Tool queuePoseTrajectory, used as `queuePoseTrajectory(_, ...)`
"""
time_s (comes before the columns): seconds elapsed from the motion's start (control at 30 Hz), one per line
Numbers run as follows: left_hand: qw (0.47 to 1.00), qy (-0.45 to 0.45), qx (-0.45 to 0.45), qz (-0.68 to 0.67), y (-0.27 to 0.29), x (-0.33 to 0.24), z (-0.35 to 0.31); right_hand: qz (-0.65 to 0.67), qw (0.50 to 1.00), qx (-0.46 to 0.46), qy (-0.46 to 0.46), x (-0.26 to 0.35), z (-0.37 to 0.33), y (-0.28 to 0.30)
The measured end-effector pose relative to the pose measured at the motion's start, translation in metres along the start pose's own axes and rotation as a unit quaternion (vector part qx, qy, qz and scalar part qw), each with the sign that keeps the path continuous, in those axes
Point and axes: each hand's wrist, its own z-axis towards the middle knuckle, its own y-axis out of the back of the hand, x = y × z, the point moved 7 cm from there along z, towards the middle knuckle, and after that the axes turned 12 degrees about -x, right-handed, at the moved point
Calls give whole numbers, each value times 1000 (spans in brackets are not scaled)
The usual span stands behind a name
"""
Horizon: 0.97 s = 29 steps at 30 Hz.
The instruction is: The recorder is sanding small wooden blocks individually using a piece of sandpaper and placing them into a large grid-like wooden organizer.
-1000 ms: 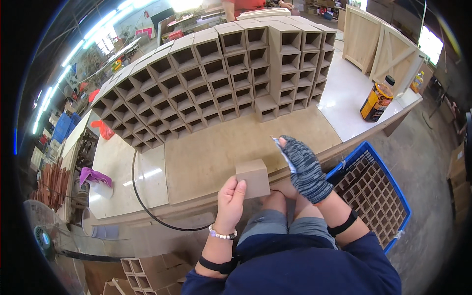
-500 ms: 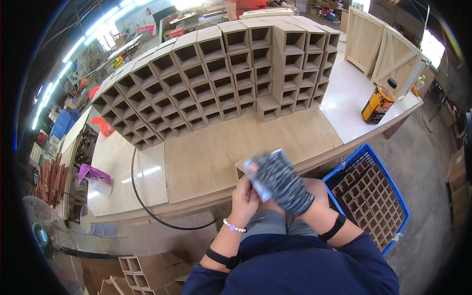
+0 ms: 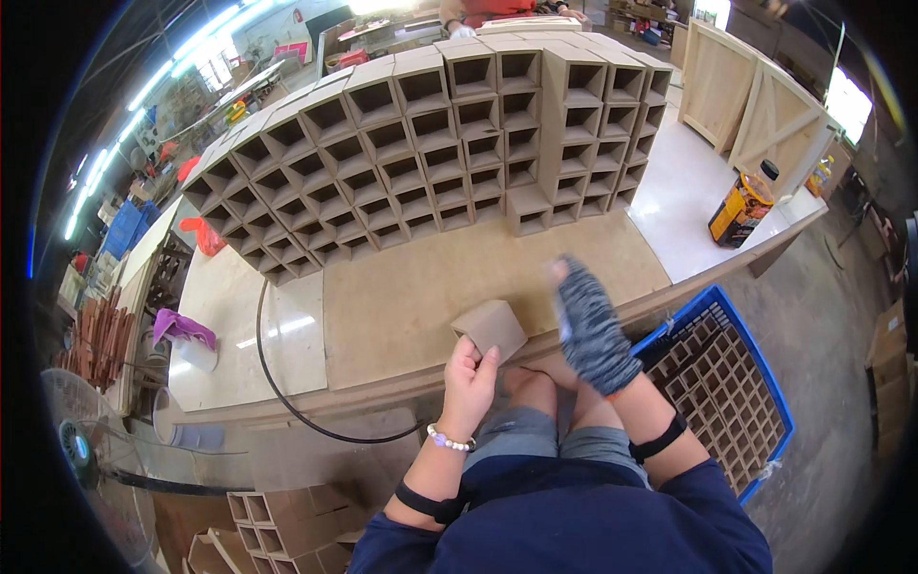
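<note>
My left hand (image 3: 473,368) pinches a small brown open-ended box (image 3: 493,325) near the table's front edge, thumb on one side. To its right, my right hand (image 3: 593,325) is raised apart from the box, in a grey-black knitted fingerless glove. Its fingers are curled and blurred, with a pale sliver along the palm side that I cannot make out. Behind both hands stands a stepped wall of matching square boxes (image 3: 421,153), open ends facing me. A single box (image 3: 529,210) juts forward at the base of its right part.
A blue crate (image 3: 786,407) packed with boxes sits at my right. On the table (image 3: 392,297) stand a dark bottle with an orange label (image 3: 741,210) and a white container under purple cloth (image 3: 191,344). A black hose (image 3: 273,383) hangs over the front edge; a fan (image 3: 81,450) is at left.
My right hand has moved right, away from the box, which it covered before. The box in my left hand now shows fully. A person's hand shows behind the stack.
</note>
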Motion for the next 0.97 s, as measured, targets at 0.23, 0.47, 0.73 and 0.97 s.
queuePoseTrajectory(0.23,952,-210,-2,221,-4,-16,-14,-45,976,104,188,47,-12,-34)
queuePoseTrajectory(0.47,904,-346,-18,252,-10,-33,-25,-75,975,136,160,90,-9,-25)
queuePoseTrajectory(0.73,842,-417,-7,343,-19,-58,-33,-48,998,-15,32,25,8,-2)
queuePoseTrajectory(0.97,990,-112,-7,90,2,-25,-23,-188,904,370,-100,-19,5,-56)
